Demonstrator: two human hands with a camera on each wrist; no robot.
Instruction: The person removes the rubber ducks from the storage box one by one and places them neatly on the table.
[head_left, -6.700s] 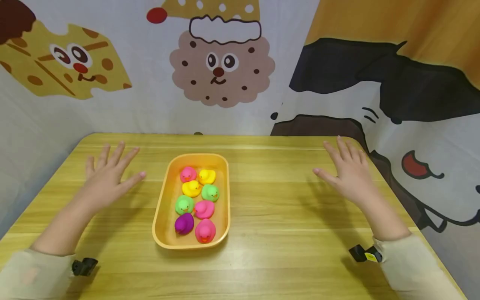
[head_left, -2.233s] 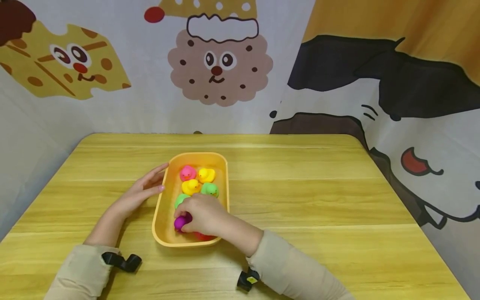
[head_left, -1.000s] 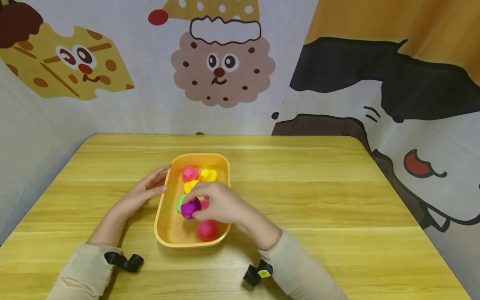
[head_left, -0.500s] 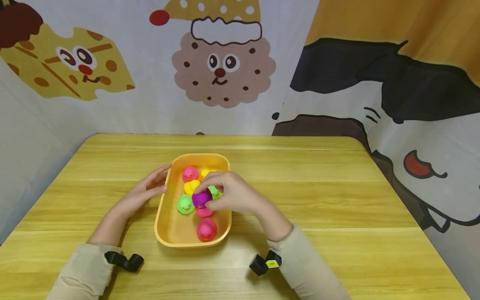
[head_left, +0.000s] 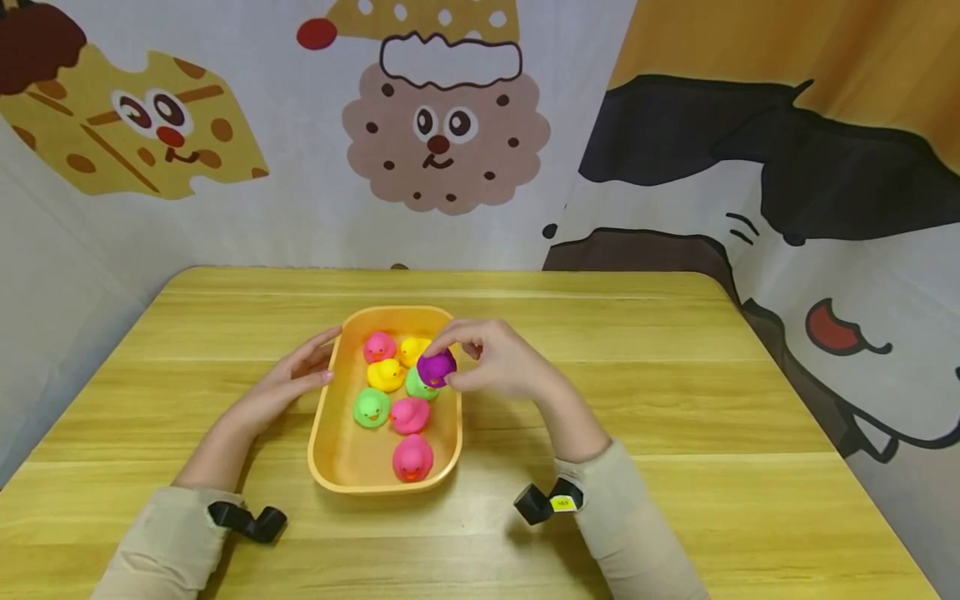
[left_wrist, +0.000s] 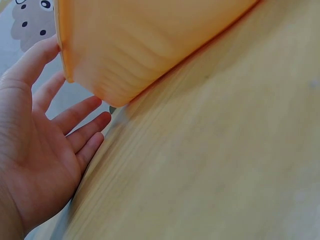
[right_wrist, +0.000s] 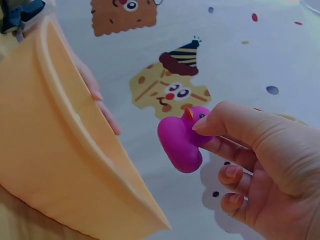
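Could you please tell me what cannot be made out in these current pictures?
Head view: part of the far green duck, covered by the purple duck.
Head view: the print on the small yellow label, too small to read.
Left wrist view: the rest of the tray, cut off by the picture's top edge.
Right wrist view: most of the tray's inside, hidden by its near wall.

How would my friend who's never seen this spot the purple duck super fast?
Start with the wooden table, then the orange tray of toy ducks on it. At the tray's right side, the right grip pinches the purple duck, which partly hides a green duck in the head view. It's the only purple one, and the only duck held up.
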